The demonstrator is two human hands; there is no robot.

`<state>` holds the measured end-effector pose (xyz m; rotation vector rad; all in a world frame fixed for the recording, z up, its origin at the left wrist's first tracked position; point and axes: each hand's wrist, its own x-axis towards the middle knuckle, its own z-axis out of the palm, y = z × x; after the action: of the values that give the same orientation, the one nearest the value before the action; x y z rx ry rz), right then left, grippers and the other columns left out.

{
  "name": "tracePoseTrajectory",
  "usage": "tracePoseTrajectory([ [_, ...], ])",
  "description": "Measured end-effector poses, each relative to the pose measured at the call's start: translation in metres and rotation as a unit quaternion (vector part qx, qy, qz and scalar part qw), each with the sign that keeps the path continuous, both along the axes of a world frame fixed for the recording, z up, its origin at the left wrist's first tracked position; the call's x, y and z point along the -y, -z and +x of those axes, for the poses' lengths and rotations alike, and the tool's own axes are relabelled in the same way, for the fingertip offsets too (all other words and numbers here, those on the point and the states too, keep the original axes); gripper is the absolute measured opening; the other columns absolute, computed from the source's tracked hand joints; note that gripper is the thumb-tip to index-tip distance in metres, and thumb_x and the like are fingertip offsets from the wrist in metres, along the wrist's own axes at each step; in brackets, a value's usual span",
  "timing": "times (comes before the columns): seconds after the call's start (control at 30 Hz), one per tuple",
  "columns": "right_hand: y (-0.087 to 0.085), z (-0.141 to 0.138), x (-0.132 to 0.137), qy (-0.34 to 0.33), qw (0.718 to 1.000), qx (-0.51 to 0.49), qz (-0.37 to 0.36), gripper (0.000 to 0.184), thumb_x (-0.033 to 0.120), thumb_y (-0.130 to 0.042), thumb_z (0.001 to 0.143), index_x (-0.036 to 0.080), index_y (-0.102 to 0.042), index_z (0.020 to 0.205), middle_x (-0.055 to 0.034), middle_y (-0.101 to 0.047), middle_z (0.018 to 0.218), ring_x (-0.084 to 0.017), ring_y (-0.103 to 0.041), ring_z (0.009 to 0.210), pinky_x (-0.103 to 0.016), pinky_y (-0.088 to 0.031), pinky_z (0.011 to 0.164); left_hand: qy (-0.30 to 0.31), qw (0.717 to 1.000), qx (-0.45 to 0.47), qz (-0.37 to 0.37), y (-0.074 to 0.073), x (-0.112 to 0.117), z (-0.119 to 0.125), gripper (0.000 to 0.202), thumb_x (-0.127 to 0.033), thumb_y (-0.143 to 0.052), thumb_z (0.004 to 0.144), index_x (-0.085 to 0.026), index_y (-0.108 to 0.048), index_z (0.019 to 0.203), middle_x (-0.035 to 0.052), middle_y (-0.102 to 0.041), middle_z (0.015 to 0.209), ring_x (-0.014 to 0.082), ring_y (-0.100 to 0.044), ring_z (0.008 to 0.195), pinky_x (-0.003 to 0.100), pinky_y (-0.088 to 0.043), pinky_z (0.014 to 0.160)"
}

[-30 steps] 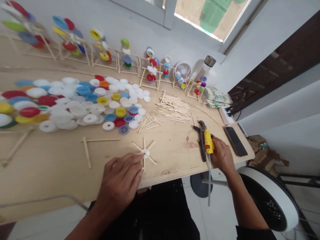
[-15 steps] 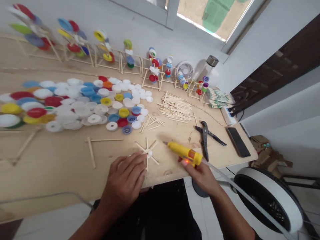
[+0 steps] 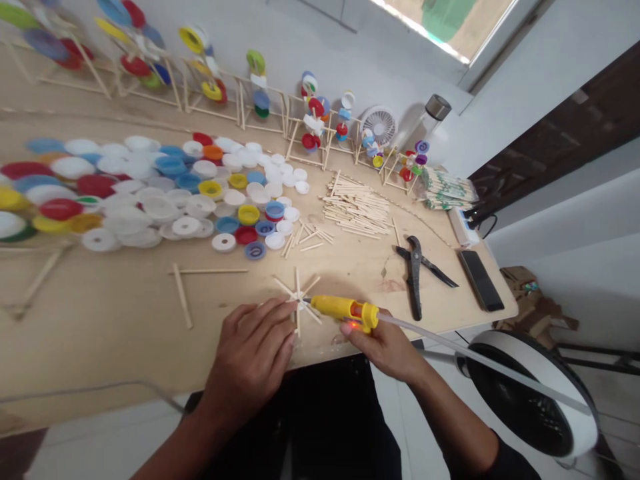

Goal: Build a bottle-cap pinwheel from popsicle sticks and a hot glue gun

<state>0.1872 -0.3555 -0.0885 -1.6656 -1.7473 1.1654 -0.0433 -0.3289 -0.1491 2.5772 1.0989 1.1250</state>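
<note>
My right hand (image 3: pixel 383 343) is wrapped round the grip of a yellow hot glue gun (image 3: pixel 333 307), whose red light is on. A long clear glue stick (image 3: pixel 430 335) trails from the gun's back. The nozzle is at the hub of a star of short wooden sticks (image 3: pixel 312 315), laid around a small white round piece near the table's front edge. From the left, my left hand (image 3: pixel 253 343) holds the star, its fingers close together and the fingertips by the hub. Its fingers hide the star's left side.
Many coloured bottle caps (image 3: pixel 165 207) cover the left. Behind the star lies a pile of sticks (image 3: pixel 355 207); several stick-and-cap wheels on frames (image 3: pixel 260 93) line the wall. Black pliers (image 3: pixel 415 273), a phone (image 3: pixel 481 280) and a power strip (image 3: pixel 463 228) lie right. Two joined sticks (image 3: pixel 183 297) lie left.
My right hand has brought the glue gun leftward, and its nozzle has come from beside the star to its hub. My left hand stays at the star. The view has shifted slightly.
</note>
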Motion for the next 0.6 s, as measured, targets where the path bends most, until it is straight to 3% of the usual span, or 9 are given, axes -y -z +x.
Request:
tracePoseTrajectory([
  [0.33, -0.001, 0.0, -0.0033, -0.005, 1.0, 0.014, -0.012, 0.033, 0.043, -0.051, 0.098, 0.015, -0.069, 0.099, -0.006, -0.067, 0.088, -0.019, -0.063, 0.077, -0.029, -0.049, 0.07, 0.002, 1.0, -0.002, 0.002, -0.0009, -0.0003, -0.0004, 0.016, -0.006, -0.053, 0.09, -0.017, -0.062, 0.096, 0.014, -0.079, 0.109, 0.0301, -0.07, 0.111, 0.047, -0.042, 0.097],
  [0.6, -0.0002, 0.0, -0.0031, -0.003, 1.0, 0.017, -0.014, 0.032, 0.045, -0.051, 0.098, 0.017, -0.066, 0.091, -0.0041, -0.064, 0.084, -0.017, -0.058, 0.073, -0.027, -0.045, 0.066, 0.004, 1.0, -0.004, 0.004, -0.0008, -0.0007, 0.0001, 0.015, -0.005, -0.053, 0.09, -0.016, -0.061, 0.097, 0.016, -0.078, 0.109, 0.0315, -0.07, 0.111, 0.048, -0.041, 0.097],
])
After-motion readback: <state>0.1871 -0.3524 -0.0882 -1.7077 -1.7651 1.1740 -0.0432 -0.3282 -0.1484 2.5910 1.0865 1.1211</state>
